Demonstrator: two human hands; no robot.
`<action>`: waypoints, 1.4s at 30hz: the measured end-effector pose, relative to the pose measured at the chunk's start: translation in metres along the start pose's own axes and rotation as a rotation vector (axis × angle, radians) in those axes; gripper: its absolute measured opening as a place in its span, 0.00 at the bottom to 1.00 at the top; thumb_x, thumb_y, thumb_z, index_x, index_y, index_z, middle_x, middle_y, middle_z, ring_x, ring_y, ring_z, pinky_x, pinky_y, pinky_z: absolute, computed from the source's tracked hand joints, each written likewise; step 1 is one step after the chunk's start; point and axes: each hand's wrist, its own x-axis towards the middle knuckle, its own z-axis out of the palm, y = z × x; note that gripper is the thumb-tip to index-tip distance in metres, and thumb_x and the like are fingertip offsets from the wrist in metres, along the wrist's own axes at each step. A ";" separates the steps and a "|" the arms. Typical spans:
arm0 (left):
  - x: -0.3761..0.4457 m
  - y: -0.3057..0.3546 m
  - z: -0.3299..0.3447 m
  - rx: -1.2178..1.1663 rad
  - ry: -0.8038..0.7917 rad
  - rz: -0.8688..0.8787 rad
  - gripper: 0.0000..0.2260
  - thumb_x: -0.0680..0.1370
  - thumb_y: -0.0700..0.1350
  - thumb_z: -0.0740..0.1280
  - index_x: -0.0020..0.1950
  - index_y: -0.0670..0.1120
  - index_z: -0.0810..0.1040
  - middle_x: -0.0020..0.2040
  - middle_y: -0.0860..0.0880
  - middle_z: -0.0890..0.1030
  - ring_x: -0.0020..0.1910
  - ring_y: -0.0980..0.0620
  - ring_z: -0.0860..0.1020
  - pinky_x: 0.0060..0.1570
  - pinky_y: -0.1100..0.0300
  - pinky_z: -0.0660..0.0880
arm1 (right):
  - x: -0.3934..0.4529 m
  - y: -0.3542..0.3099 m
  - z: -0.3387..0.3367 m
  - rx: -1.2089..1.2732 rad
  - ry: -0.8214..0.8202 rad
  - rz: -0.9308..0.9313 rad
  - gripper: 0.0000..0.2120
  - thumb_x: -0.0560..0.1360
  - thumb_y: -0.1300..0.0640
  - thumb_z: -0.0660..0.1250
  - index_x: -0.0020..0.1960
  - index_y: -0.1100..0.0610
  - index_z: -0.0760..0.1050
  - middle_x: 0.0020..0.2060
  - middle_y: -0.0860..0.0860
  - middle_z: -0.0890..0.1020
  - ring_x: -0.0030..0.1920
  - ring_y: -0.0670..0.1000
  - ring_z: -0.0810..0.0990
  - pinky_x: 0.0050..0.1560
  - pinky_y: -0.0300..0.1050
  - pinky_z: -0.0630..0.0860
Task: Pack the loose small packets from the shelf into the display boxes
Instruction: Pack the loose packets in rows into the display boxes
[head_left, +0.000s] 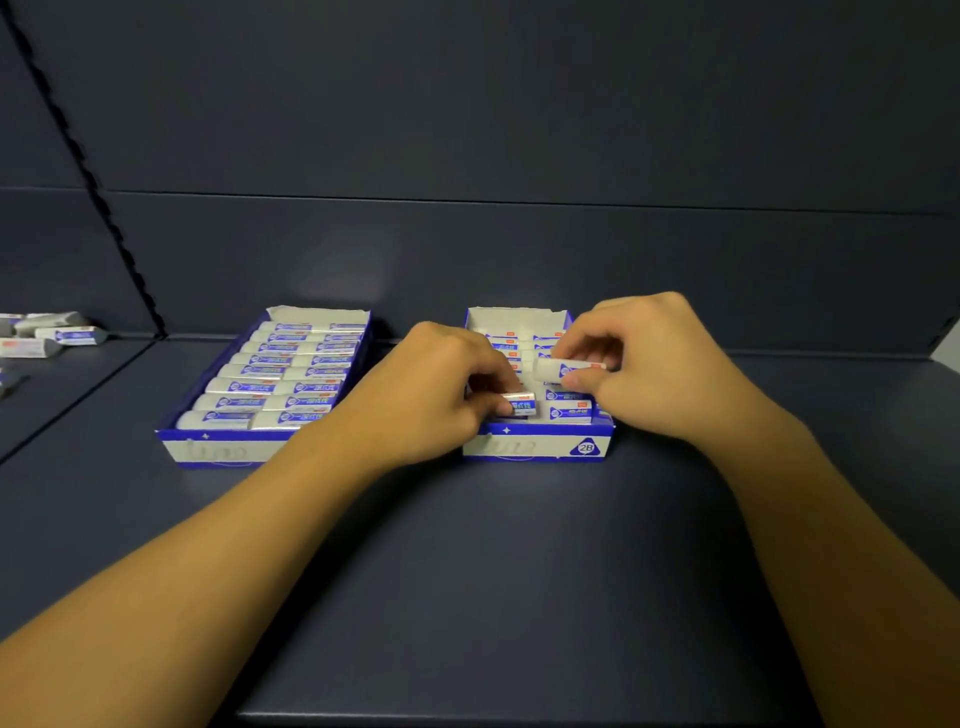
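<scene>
Landmark: right display box (537, 448), blue and white, on the dark shelf (519, 545).

Right hand (644, 369) pinches one packet (563, 368) by its end, held level above the box's middle rows. Left hand (441, 395) grips a second packet (519, 402) at the box's near-left corner, fingers curled round it.

Left of this box: second box (218, 447), rows full. Far left of it: loose packets (57, 332) on the shelf.

Judgement: packets look light, stiff, glossy-wrapped, so possibly slippery. Best taken across the short sides, near one end, leaving the other end free to slot in.
</scene>
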 end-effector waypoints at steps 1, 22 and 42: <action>0.001 0.000 -0.001 0.005 -0.007 0.003 0.07 0.75 0.43 0.76 0.52 0.49 0.87 0.49 0.54 0.86 0.46 0.60 0.79 0.44 0.79 0.67 | 0.000 0.001 -0.001 0.000 -0.005 0.000 0.10 0.72 0.55 0.78 0.52 0.51 0.84 0.47 0.44 0.84 0.44 0.43 0.81 0.36 0.27 0.71; 0.013 0.007 -0.006 0.016 -0.197 -0.125 0.06 0.75 0.45 0.76 0.51 0.52 0.87 0.49 0.56 0.86 0.42 0.62 0.80 0.48 0.69 0.77 | 0.002 -0.010 0.001 -0.102 -0.198 -0.027 0.09 0.71 0.52 0.78 0.51 0.45 0.84 0.47 0.40 0.83 0.43 0.38 0.78 0.36 0.29 0.71; 0.009 0.004 -0.005 -0.058 -0.183 -0.123 0.04 0.76 0.44 0.75 0.50 0.50 0.87 0.49 0.55 0.86 0.47 0.62 0.81 0.47 0.74 0.75 | 0.000 -0.012 -0.002 -0.154 -0.218 0.046 0.09 0.72 0.55 0.77 0.52 0.47 0.85 0.35 0.35 0.75 0.38 0.37 0.76 0.31 0.26 0.65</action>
